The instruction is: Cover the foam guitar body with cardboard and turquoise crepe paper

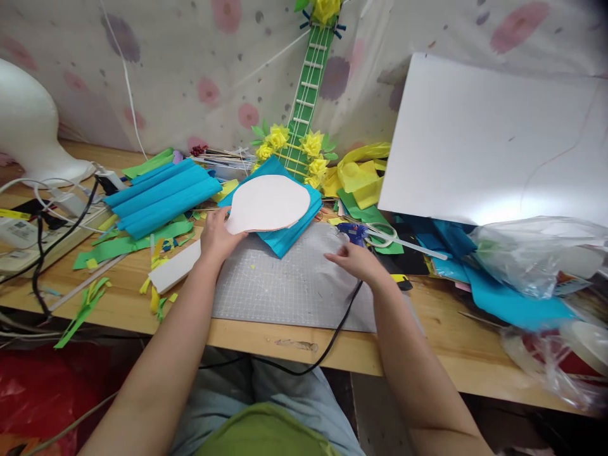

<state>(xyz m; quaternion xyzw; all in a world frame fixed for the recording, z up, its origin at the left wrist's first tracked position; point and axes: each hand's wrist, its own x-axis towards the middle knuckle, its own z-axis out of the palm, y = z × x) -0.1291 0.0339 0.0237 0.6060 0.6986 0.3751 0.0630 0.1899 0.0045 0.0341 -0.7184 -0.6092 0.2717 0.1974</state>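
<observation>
My left hand (218, 237) grips the narrow end of a white teardrop-shaped board (270, 202), thumb along its near edge. The board is raised at a slant over folded blue crepe paper (282, 244). On the right, my right hand (354, 258) is over the grey cutting mat (285, 291), its thumb and forefinger apart and nothing visible between them. Just beyond those fingers lies a blue glue gun (354, 232) with a white glue stick sticking out behind; whether the hand touches it I cannot tell.
A green paper guitar (304, 107) with yellow flowers leans at the back. Blue pleated paper (164, 193) and green scraps lie left, near a power strip (52, 240) and foam head (28, 120). A large white board (494, 145) stands right. A black cord (339, 326) crosses the table edge.
</observation>
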